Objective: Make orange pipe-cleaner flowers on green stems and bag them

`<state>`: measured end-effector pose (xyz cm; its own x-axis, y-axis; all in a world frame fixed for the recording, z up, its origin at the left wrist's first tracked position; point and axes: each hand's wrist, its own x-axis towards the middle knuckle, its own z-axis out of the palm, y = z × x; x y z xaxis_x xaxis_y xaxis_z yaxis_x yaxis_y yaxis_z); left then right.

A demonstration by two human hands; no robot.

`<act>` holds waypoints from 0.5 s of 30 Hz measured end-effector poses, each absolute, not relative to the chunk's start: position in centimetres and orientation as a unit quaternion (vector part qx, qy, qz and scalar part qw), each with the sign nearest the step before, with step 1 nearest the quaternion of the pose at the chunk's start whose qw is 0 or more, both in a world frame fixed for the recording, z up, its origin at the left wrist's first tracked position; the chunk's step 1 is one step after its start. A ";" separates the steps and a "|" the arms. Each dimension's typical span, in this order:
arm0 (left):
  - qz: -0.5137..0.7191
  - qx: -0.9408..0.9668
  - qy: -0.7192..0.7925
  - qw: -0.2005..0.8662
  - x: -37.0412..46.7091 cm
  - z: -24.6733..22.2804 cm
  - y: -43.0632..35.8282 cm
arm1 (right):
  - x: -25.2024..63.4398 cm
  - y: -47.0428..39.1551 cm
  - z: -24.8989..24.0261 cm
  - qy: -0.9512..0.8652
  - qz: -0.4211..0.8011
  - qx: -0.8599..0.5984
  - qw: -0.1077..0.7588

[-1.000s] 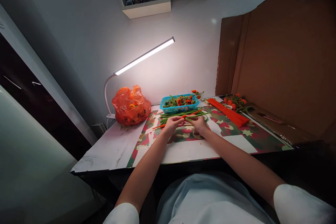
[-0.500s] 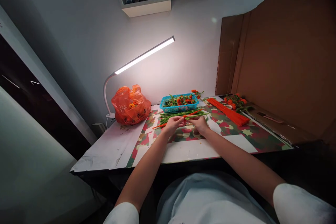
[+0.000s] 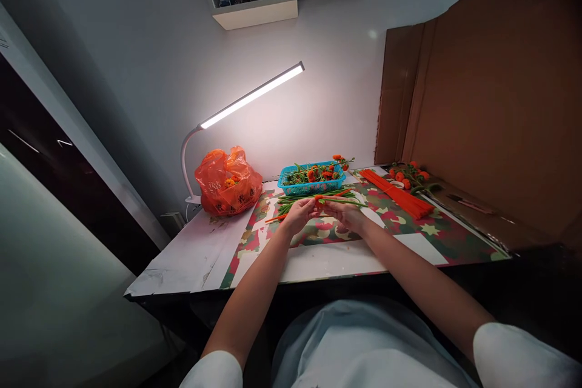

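Close together over the table, my left hand (image 3: 301, 214) and my right hand (image 3: 346, 214) have their fingers closed around a small orange piece (image 3: 319, 199) with a green stem (image 3: 345, 201) pointing right. My left fingers pinch the orange piece; the stem lies along my right fingers. Just behind the hands lies a bundle of green stems (image 3: 288, 201). A blue basket (image 3: 309, 188) of orange flowers stands behind that. A bundle of orange sticks (image 3: 398, 194) lies to the right.
A red plastic bag (image 3: 227, 191) stands left on the table (image 3: 182, 264), by a lit lamp (image 3: 254, 94). Loose orange flowers (image 3: 402, 176) and a roll of tape lie at the back right, beside a tall cardboard sheet (image 3: 491, 97).
My right hand has turned and shifted slightly, its fingers now lying lower under the stem. The green stem now slants down to the right.
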<state>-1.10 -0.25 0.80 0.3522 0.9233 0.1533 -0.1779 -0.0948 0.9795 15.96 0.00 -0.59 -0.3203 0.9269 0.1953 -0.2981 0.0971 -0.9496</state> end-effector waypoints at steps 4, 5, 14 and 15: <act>0.452 0.575 0.322 0.601 -1.2 0.7 -0.2 | 16.1 0.1 -0.6 -0.524 0.647 -0.280 0.479; 0.445 0.577 0.325 0.603 -1.3 0.6 -0.2 | 16.1 0.1 -0.6 -0.520 0.654 -0.278 0.474; 0.409 0.591 0.360 0.595 -1.2 -0.3 0.2 | 15.7 -0.1 -1.1 -0.516 0.677 -0.265 0.453; 0.407 0.591 0.363 0.594 -1.3 -0.4 0.1 | 15.6 -0.1 -1.3 -0.517 0.676 -0.266 0.453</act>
